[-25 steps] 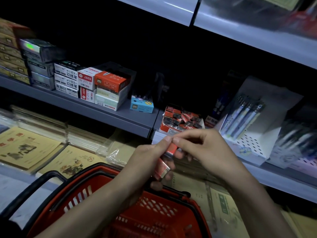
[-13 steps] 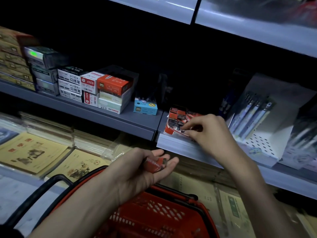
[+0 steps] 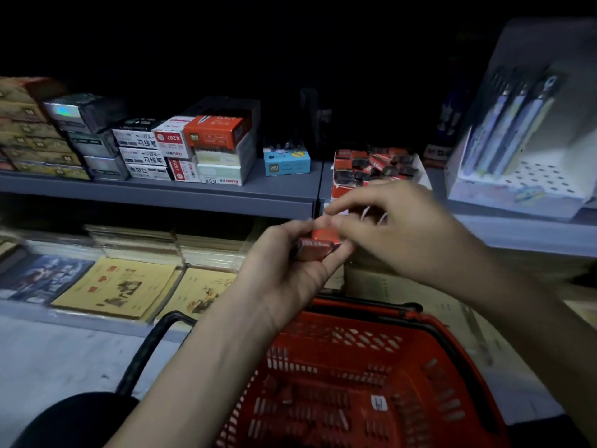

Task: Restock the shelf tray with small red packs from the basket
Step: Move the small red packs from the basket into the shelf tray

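Your left hand [image 3: 287, 270] is cupped round some small red packs [image 3: 318, 246], holding them above the far rim of the red basket [image 3: 429, 347]. Your right hand [image 3: 403, 234] has thumb and forefinger pinching the upper one. Both hands sit right in front of the grey shelf [image 3: 193, 193] edge, just below the shelf tray [image 3: 340, 190], which is piled with a jumble of more red-and-black packs.

Left of the tray on that same shelf is a little blue box [image 3: 286, 161], then stacked red and white boxes [image 3: 181, 150], then darker stacks out to the edge. On the right there's a white pen display [image 3: 517, 176] with pens standing in it. The lower shelf has flat yellow notebooks [image 3: 119, 286] lying in rows.

The room is seriously dim, the back of the shelf goes black, and there's pale floor [image 3: 48, 360] down at the left. Can't make out what's in the basket bottom, too dark and blurry.
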A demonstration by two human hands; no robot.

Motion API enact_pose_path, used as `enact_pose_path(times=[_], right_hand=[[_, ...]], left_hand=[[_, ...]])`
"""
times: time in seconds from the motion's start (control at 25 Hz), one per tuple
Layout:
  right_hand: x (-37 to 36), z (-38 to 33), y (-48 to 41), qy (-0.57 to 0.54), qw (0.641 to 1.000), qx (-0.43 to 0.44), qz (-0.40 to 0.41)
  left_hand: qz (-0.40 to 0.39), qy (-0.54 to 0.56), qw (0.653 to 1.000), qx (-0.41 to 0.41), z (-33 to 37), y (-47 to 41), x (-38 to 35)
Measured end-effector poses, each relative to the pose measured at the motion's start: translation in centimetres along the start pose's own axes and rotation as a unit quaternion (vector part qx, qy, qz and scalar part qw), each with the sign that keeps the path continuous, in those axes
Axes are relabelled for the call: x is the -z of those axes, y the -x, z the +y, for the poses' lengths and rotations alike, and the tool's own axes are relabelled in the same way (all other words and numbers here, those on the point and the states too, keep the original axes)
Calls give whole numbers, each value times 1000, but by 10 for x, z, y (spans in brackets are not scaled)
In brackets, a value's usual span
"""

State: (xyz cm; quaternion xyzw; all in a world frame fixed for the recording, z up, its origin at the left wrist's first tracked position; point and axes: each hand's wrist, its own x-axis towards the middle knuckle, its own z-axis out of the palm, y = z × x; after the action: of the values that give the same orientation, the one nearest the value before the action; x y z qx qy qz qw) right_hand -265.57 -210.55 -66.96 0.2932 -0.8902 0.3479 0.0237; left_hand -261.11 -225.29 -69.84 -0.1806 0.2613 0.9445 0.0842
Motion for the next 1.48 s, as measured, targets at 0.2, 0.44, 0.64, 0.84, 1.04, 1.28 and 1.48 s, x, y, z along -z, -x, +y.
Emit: enact_pose_path(times=[0.2, 0.44, 0.64, 0.84, 1.04, 1.28, 1.48], right_hand=[[-7, 8, -1, 26, 994, -23, -108], [3, 23, -3, -81, 985, -73, -135], [14, 31, -15, -152, 981, -95, 72], [26, 41, -38, 29, 970, 31, 238], [15, 45, -42, 126, 988, 35, 84], [23, 30, -14, 28, 987, -10, 155], [3, -4, 6, -328, 939, -95, -41]], left_hand=[[-53, -69, 996, 21, 2, 8, 5], [-83, -105, 990, 48, 0, 3, 7], [-64, -100, 992, 37, -1, -4, 4], [-19, -112, 993, 7, 4, -3, 4], [23, -126, 987, -99, 4, -9, 10], [17, -254, 954, -161, -3, -8, 9], [-25, -252, 953, -166, -13, -9, 4]])
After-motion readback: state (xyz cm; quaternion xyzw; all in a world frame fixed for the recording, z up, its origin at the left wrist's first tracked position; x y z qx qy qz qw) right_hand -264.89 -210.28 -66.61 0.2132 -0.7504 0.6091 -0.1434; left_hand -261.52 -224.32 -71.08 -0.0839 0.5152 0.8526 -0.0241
